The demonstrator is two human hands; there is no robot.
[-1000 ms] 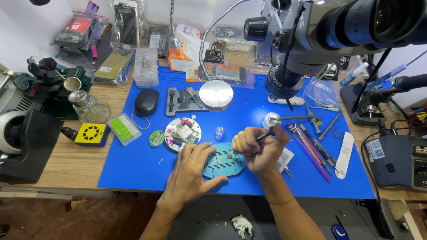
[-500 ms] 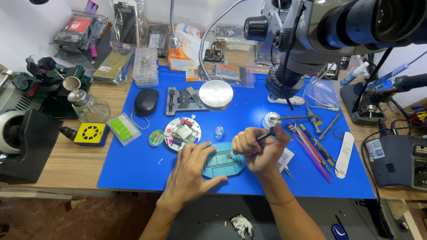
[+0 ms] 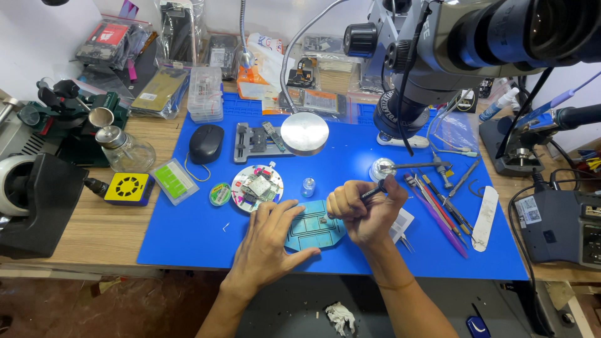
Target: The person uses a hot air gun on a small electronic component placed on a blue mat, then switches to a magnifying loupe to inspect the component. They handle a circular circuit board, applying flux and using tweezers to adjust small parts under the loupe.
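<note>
At the far left of the wooden tabletop [image 3: 94, 219] stands a black boxy device [image 3: 37, 203], with a small yellow square fan unit [image 3: 128, 188] just beside it and a clear glass bottle with a metal cap [image 3: 127, 149] behind. On the blue silicone work mat [image 3: 188, 244] lie a black computer mouse [image 3: 206, 143], a round white dish of small parts [image 3: 257, 187] and a tiny clear vial [image 3: 308, 186].

The person's left hand [image 3: 269, 241] lies flat with fingers spread, its thumb and fingertips pressing the left edge of the teal octagonal holding plate [image 3: 313, 230], which sits on the mat between the two hands. A small dark chip sits near the plate's top edge, close to the tool tip.

The right hand [image 3: 363, 209] is curled shut around a slim black-handled tool [image 3: 374, 191], held like a pen and angled down toward the chip.

To do this step well, the left hand likely needs to keep firm, even pressure so the plate cannot slide, while the right hand braces its heel on the mat and works with small wrist motions. Too much force could skate the tip off the chip.

Further right lie a row of tweezers and picks [image 3: 438, 200], a white flat spudger [image 3: 485, 216], and a grey soldering station [image 3: 560, 228]. A microscope head [image 3: 476, 37] hangs above.
</note>
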